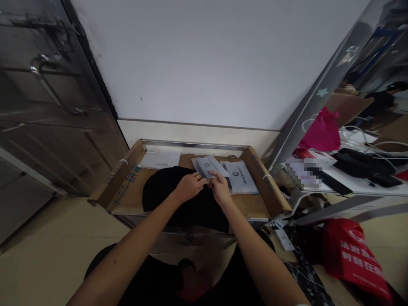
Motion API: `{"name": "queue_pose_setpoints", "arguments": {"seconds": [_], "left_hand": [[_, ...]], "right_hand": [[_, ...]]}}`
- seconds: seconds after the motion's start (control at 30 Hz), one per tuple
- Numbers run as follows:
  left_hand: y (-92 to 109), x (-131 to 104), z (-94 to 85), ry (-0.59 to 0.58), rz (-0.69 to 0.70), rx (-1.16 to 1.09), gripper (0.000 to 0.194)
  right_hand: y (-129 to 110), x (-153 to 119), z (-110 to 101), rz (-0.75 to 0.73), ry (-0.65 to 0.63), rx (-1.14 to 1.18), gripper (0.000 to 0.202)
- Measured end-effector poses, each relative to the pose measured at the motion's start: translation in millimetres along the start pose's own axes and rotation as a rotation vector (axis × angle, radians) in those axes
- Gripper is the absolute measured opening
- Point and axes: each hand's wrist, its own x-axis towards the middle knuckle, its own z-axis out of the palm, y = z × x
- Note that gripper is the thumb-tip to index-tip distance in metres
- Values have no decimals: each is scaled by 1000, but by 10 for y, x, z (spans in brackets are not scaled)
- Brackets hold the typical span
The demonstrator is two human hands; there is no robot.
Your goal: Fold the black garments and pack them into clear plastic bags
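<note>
Here, a frosted, dark-printed bag (207, 165) in the grip of left hand (191, 185) and right hand (219, 189)

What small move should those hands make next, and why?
Perhaps slide the right hand along the near edge of the pale, flat, rectangular packet while the left hand steadies it: both hands are bunched together at that edge, over the soft black fabric.

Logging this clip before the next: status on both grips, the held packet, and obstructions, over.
Left grip and right grip: both pinching frosted packet. Black cloth below. Second packet to the right, on cardboard. Nothing seen blocking.
</note>
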Motion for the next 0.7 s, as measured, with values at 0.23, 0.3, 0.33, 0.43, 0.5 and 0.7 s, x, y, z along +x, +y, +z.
{"name": "queue_pose_setpoints", "arguments": {"seconds": [0.23,0.3,0.33,0.43,0.5,0.7], "left_hand": [[-146,30,27,-23,-91,54,19],[-202,61,-6,-33,-102,67,18],[-230,78,-26,-34,-111,69,18],[-321,129,-98,-32,-169,54,21],[-402,153,-151,-32,-239,55,25],[-667,150,-287,-43,-587,144,29]], "right_hand": [[-97,-93,-3,-17,-122,66,44],[-119,-113,-11,-2,-153,81,44],[-134,-122,-14,9,-165,100,43],[-191,-148,-26,54,-201,195,40],[-226,-162,-38,99,-224,248,36],[-233,-140,-82,198,-260,316,24]]}}
